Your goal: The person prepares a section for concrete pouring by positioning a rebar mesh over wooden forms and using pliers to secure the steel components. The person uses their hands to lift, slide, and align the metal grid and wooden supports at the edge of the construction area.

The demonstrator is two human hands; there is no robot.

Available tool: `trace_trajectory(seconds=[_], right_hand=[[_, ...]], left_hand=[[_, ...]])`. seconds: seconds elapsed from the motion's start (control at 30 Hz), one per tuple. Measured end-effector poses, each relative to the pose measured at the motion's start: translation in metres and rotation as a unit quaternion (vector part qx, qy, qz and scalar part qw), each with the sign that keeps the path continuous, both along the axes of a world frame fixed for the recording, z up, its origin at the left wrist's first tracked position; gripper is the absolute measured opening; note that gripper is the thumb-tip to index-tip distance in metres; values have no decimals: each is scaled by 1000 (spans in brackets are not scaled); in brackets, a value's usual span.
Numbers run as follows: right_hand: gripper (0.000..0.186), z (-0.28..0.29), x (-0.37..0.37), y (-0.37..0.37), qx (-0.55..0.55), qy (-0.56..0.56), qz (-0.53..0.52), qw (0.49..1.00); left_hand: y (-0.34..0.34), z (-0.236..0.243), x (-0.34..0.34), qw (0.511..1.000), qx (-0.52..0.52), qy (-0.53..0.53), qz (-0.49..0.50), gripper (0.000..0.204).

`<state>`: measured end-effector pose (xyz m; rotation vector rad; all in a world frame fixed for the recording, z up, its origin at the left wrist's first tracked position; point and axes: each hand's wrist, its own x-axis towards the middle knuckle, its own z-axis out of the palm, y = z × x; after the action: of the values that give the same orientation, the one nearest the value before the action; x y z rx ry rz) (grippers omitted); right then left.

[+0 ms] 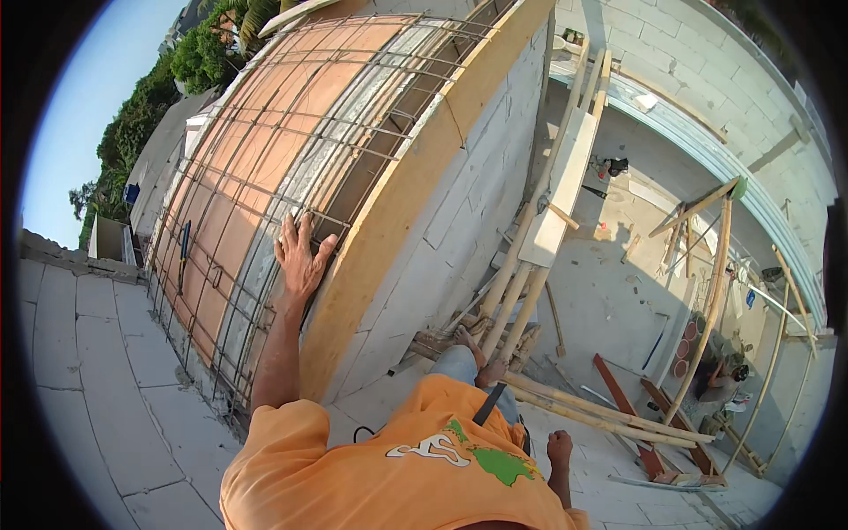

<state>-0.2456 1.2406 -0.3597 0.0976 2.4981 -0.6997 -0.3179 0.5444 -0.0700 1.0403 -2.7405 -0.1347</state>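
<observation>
My left hand (303,258) rests with fingers spread on the grid of steel reinforcing bars (256,146), close to the long wooden formwork board (389,212). Nothing is gripped in it. Under the bars lie reddish-brown panels (238,208) and a grey strip. A tool with blue handles (185,246), seemingly pincers, leans on the bars left of this hand. My right hand (558,448) hangs low at my right side, curled into a fist, with nothing visible in it.
Bamboo poles and a pale plank (561,190) form a scaffold on the right; my feet (481,353) are by its poles. Far below, a person (720,380) crouches on the lower floor (609,291) near reddish-brown beams (627,406). A block wall (106,353) stands left.
</observation>
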Motion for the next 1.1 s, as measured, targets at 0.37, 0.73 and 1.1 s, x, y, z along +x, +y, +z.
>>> trace_trajectory(seconds=[0.37,0.73,1.1], right_hand=[[22,20,-55,-20,-19,14,-1,1000],[20,-6,-61,9,4,1,79,997],[23,47,-158,-56,-44,-40,152,987]], left_hand=[[-25,2,-4,982,-6,180,50,69],[-72,30,12,995,47,91,2,21],[-80,48,2,969,1,240,64,20]])
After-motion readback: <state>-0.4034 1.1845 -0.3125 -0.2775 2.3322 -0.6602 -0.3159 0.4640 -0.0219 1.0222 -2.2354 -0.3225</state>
